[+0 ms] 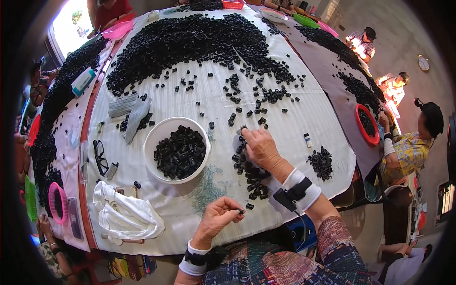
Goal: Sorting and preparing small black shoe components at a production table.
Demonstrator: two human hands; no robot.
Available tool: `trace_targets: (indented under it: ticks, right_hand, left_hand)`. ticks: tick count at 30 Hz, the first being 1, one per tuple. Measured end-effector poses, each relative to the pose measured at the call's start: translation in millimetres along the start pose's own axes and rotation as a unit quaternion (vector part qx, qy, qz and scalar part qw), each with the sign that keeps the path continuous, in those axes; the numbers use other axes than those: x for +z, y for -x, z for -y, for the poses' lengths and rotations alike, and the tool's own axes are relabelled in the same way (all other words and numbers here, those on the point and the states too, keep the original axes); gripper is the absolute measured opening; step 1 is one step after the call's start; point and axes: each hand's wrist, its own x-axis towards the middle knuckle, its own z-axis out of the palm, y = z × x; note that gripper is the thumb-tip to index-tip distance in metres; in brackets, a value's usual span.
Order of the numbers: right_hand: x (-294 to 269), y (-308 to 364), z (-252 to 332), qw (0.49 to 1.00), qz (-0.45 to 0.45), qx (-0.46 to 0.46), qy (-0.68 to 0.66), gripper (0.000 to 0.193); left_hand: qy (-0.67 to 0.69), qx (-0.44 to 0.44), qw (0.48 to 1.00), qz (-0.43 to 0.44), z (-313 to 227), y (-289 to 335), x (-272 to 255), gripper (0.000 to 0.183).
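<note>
Small black cylindrical plastic parts are spread over a white cloth-covered table. My left hand (216, 222), near the table's front edge, pinches one small black part (241, 212) between thumb and fingertips. Farther forward, my right hand (260, 146) has its fingers bent together, palm down, at a line of loose parts. Something greyish shows at its fingertips; I cannot make out what it is. Just below that hand lies a cluster of black parts (256, 183). A white bowl (173, 124), partly filled with the same parts, stands left of my right hand.
A big heap of black parts (190, 42) covers the table's far side. Glasses (100, 156), grey cloth strips (137, 119) and a white cloth (126, 216) lie left. To the right are a small bottle (308, 140) and thin black pieces (320, 164). Other people sit around adjoining tables.
</note>
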Motion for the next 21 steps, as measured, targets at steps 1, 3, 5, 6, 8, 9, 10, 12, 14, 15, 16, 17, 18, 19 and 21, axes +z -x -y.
trace_targets:
  ticks: [1, 3, 5, 6, 8, 9, 10, 12, 14, 15, 16, 17, 18, 19, 21]
  right_hand:
    - [-0.4, 1.1, 0.7, 1.000, -0.019, -0.004, -0.021, 0.036]
    - [-9.9, 2.1, 1.2, 0.998, -0.044, -0.017, -0.048, 0.034]
    - [-19.8, 5.6, -10.5, 0.987, -0.109, 0.018, -0.116, 0.033]
    - [-33.5, 8.0, -13.1, 0.981, -0.146, 0.021, -0.122, 0.031]
    - [-50.2, 28.4, -40.9, 0.982, -0.139, 0.074, -0.106, 0.029]
    - [-59.2, 41.5, -55.0, 0.981, -0.122, 0.098, -0.110, 0.027]
    - [-70.8, 53.7, -64.7, 0.982, -0.108, 0.121, -0.095, 0.026]
    - [-83.9, 80.8, -83.5, 0.981, -0.063, 0.172, -0.059, 0.021]
    - [-90.7, 107.9, -99.0, 0.980, -0.040, 0.194, -0.016, 0.018]
    - [-92.9, 117.2, -102.4, 0.978, -0.019, 0.208, 0.006, 0.016]
    - [-95.3, 123.9, -102.4, 0.978, -0.020, 0.207, 0.007, 0.016]
    - [-96.7, 127.1, -100.5, 0.976, -0.008, 0.215, 0.032, 0.016]
    - [-97.6, 125.5, -99.3, 0.973, 0.005, 0.223, 0.057, 0.016]
    - [-96.9, 118.8, -97.5, 0.974, 0.003, 0.219, 0.054, 0.016]
    - [-97.4, 100.1, -89.3, 0.981, -0.060, 0.182, 0.030, 0.019]
  left_hand:
    - [0.003, 0.001, 1.000, 0.002, 0.3, -0.3, -0.8, 0.009]
    - [0.004, 0.001, 1.000, 0.000, 0.1, 0.3, -2.1, 0.009]
    - [0.015, 0.021, 1.000, 0.015, -0.3, -0.2, -2.7, 0.007]
    - [0.014, 0.020, 1.000, 0.014, -0.2, 0.9, -3.7, 0.007]
    - [0.030, 0.017, 0.999, 0.020, 0.7, -3.0, -1.4, 0.007]
    - [0.029, 0.016, 0.999, 0.022, 0.3, -4.0, -0.1, 0.007]
    - [0.023, 0.012, 0.999, 0.019, -2.4, -2.4, 1.1, 0.007]
    - [0.019, 0.008, 1.000, 0.015, -3.7, 0.1, 0.8, 0.008]
    - [0.010, 0.014, 1.000, 0.021, -0.9, -1.9, 0.0, 0.008]
    - [0.011, 0.015, 1.000, 0.023, -1.1, -1.9, 0.0, 0.008]
    - [0.005, 0.012, 1.000, 0.021, -2.1, -1.5, 0.3, 0.008]
    - [-0.002, 0.010, 1.000, 0.017, -2.6, -0.9, -0.6, 0.008]
    - [-0.004, 0.013, 1.000, 0.015, -1.9, -0.2, -1.5, 0.008]
    - [0.010, 0.015, 1.000, 0.014, -0.6, 1.0, -2.1, 0.009]
    - [0.023, 0.020, 0.999, 0.020, 0.6, -0.1, -2.6, 0.009]
